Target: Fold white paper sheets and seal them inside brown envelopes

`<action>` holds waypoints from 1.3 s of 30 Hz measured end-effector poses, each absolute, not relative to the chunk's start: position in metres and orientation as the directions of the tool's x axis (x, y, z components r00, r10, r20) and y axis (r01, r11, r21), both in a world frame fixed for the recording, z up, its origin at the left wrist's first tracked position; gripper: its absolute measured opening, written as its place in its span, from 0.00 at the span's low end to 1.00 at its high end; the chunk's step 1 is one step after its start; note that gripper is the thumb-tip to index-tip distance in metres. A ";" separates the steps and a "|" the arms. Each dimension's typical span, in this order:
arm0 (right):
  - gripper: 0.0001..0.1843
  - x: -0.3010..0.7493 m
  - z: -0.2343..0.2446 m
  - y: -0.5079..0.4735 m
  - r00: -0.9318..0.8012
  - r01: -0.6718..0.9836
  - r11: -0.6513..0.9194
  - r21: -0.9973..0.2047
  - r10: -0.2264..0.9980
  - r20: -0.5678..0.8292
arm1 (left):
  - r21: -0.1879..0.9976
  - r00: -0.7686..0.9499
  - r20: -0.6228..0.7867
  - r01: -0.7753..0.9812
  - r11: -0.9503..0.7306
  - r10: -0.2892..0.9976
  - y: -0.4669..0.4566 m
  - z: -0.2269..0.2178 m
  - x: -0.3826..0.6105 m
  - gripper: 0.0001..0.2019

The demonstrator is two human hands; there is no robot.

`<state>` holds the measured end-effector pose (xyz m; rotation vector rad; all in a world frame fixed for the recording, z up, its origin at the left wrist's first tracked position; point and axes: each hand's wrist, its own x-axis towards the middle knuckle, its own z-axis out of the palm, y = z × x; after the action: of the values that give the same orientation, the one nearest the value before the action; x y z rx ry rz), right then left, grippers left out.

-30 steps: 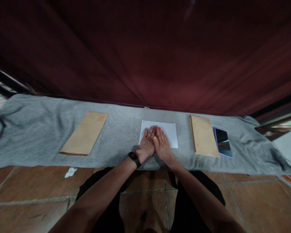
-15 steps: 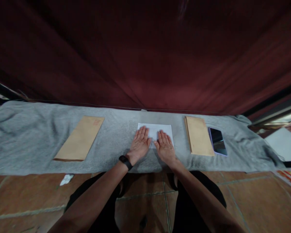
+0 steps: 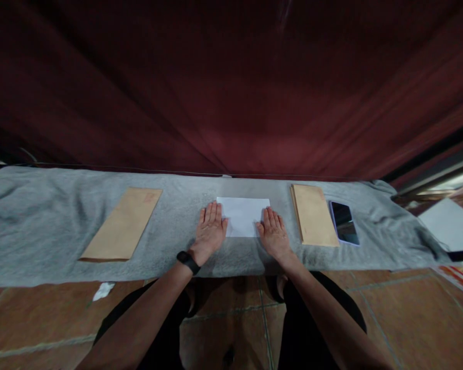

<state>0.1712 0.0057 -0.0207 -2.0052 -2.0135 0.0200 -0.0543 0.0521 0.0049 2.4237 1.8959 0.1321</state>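
Note:
A sheet of white paper (image 3: 244, 217) lies flat on the grey cloth (image 3: 177, 221), straight in front of me. My left hand (image 3: 211, 230) rests palm down at the paper's left edge, fingers stretched out, with a black band on the wrist. At the right edge my right hand (image 3: 273, 234) lies flat too, its fingers over the paper's border. Neither hand grips anything. To the left is a brown envelope (image 3: 123, 223); on the right, a small stack of brown envelopes (image 3: 315, 216) sits beside a phone (image 3: 344, 222) in a purple case.
Behind the cloth-covered surface hangs a dark red curtain (image 3: 247, 113). A white board-like object (image 3: 451, 226) stands at the far right. Below are floor tiles (image 3: 231, 329) and a crumpled white scrap (image 3: 103, 291).
Both hands have slid outward from the paper's middle to its two side edges, uncovering its centre. The envelopes and phone have stayed in place, while the view has shifted slightly.

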 end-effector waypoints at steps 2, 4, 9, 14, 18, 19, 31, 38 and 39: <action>0.33 0.176 -0.019 0.008 0.046 0.977 -0.007 -0.213 0.983 0.179 | 0.090 0.220 0.049 0.971 -0.224 0.974 0.053 0.008 -0.053 0.31; 0.32 0.176 -0.014 0.012 0.081 0.974 -0.043 -0.222 0.982 0.169 | 0.093 0.231 0.092 0.967 -0.239 0.969 0.054 0.013 -0.046 0.30; 0.31 0.160 0.001 0.028 -0.009 0.946 0.072 -0.317 0.981 0.193 | 0.189 0.389 0.161 0.890 -0.416 0.907 0.058 0.019 -0.013 0.30; 0.32 0.138 0.000 0.045 -0.141 0.885 0.209 -0.415 0.972 0.190 | 0.213 0.509 0.131 0.824 -0.525 0.851 0.064 0.008 0.009 0.29; 0.31 0.137 -0.006 0.054 -0.123 0.918 0.182 -0.352 0.975 0.184 | 0.176 0.485 0.109 0.849 -0.497 0.867 0.071 0.000 0.009 0.28; 0.30 0.138 -0.007 0.055 -0.120 0.928 0.177 -0.329 0.975 0.188 | 0.170 0.481 0.113 0.853 -0.494 0.869 0.072 -0.002 0.008 0.28; 0.32 0.156 -0.022 0.053 -0.026 0.986 0.075 -0.148 0.951 0.309 | 0.126 0.352 0.141 0.921 -0.370 0.925 0.078 -0.005 -0.012 0.30; 0.33 0.173 -0.025 0.046 0.018 0.991 0.023 -0.132 0.952 0.305 | 0.126 0.284 0.132 0.946 -0.300 0.950 0.078 -0.004 -0.024 0.30; 0.33 0.175 -0.024 0.045 0.024 0.991 0.015 -0.131 0.955 0.296 | 0.126 0.280 0.136 0.947 -0.297 0.950 0.078 -0.005 -0.025 0.30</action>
<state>0.1751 0.0453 -0.0243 -2.0054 -1.9959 -0.1713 -0.0253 0.0777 -0.0049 2.4976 1.8505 0.2891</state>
